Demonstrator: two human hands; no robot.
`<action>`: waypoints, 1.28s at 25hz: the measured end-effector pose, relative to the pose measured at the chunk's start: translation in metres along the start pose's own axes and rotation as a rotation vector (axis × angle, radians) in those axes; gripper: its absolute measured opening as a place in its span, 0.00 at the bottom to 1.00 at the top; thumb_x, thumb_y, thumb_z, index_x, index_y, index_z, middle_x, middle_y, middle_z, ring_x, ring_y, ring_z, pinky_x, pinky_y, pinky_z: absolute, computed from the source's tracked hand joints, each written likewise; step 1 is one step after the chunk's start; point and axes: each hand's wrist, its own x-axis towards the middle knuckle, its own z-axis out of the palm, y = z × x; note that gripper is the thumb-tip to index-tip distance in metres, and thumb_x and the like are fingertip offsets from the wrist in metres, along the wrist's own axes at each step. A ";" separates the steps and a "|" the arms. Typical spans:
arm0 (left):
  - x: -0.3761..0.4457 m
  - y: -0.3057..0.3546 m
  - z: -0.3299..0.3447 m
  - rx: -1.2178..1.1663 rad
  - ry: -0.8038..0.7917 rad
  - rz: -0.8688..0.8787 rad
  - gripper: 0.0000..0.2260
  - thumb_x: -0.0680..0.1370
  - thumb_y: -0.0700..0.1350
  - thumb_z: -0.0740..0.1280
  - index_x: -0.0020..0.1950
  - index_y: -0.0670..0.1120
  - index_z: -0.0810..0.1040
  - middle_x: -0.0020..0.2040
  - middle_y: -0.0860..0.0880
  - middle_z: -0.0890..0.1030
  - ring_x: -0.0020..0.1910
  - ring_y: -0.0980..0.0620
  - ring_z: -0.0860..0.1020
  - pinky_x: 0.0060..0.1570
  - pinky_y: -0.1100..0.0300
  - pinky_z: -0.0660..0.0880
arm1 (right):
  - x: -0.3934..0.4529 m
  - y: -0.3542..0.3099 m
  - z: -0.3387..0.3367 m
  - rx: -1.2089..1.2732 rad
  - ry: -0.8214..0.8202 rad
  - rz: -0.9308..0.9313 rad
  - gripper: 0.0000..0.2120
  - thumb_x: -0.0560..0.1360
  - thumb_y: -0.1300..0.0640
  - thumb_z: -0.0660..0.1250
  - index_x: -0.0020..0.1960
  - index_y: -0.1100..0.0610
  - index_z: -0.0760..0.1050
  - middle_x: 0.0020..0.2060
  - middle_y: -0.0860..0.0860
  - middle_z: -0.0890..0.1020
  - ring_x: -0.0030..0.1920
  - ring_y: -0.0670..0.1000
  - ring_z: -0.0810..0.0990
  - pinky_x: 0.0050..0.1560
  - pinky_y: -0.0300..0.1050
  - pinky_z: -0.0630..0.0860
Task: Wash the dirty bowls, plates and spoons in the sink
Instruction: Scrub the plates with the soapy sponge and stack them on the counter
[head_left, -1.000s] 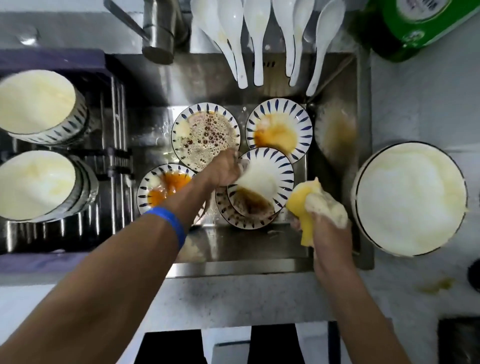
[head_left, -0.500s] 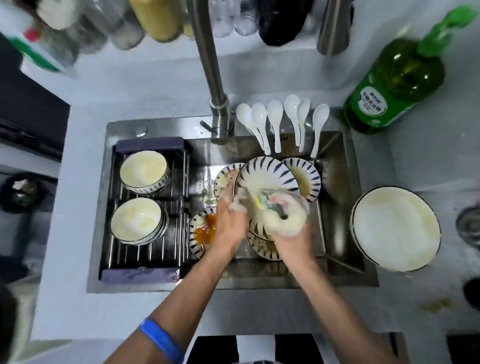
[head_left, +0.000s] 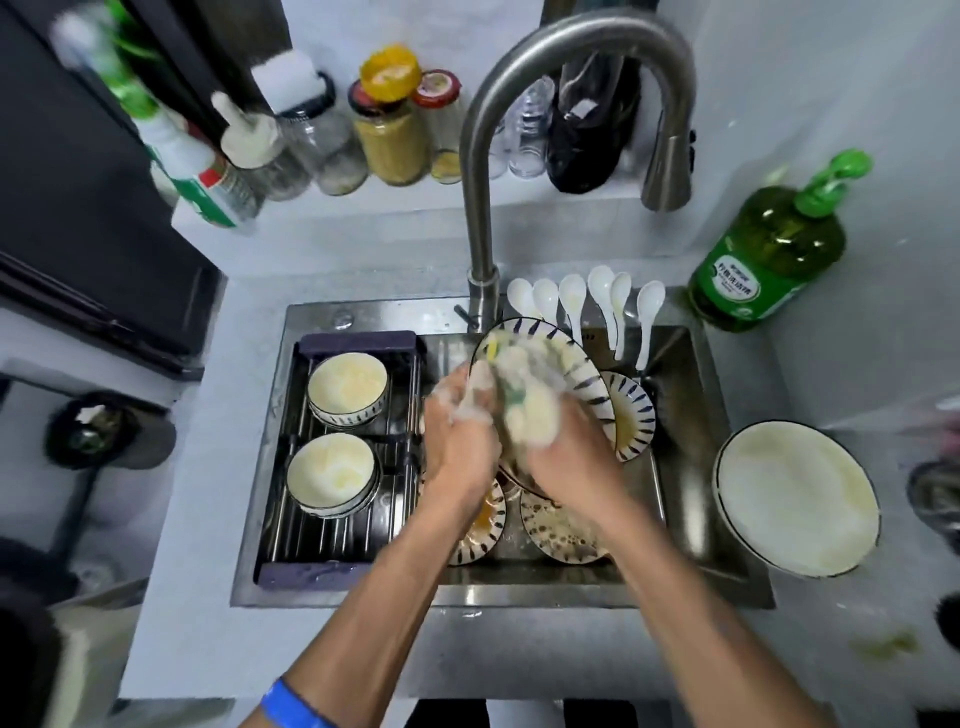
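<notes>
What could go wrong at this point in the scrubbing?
The left hand grips the striped plate by its sudsy rim, tilted above dirty plates in the sink; a slip could chip both. The right hand scrubs with the foamy sponge in blurred motion, which may jolt that grip. The spoons lean at the sink's back edge, close behind the plate, and could be knocked in.
</notes>
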 end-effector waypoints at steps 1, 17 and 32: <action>0.000 0.003 0.000 0.013 -0.009 0.003 0.13 0.84 0.50 0.60 0.47 0.46 0.81 0.40 0.51 0.84 0.37 0.55 0.81 0.37 0.56 0.79 | 0.001 -0.004 0.000 0.023 0.061 0.006 0.19 0.76 0.67 0.66 0.66 0.59 0.72 0.51 0.47 0.77 0.45 0.44 0.78 0.35 0.21 0.69; 0.002 0.014 0.002 -0.042 -0.002 0.108 0.13 0.75 0.60 0.62 0.39 0.58 0.83 0.37 0.50 0.83 0.39 0.47 0.77 0.41 0.50 0.73 | 0.030 -0.028 -0.009 0.000 0.169 -0.158 0.14 0.75 0.68 0.65 0.60 0.61 0.74 0.55 0.51 0.73 0.51 0.50 0.75 0.39 0.32 0.71; 0.006 0.008 -0.005 -0.058 0.095 0.093 0.19 0.83 0.48 0.62 0.38 0.63 0.84 0.36 0.61 0.84 0.39 0.63 0.81 0.47 0.49 0.78 | 0.004 -0.022 0.000 0.198 0.024 -0.092 0.16 0.77 0.68 0.64 0.63 0.56 0.75 0.57 0.51 0.76 0.44 0.47 0.79 0.38 0.38 0.80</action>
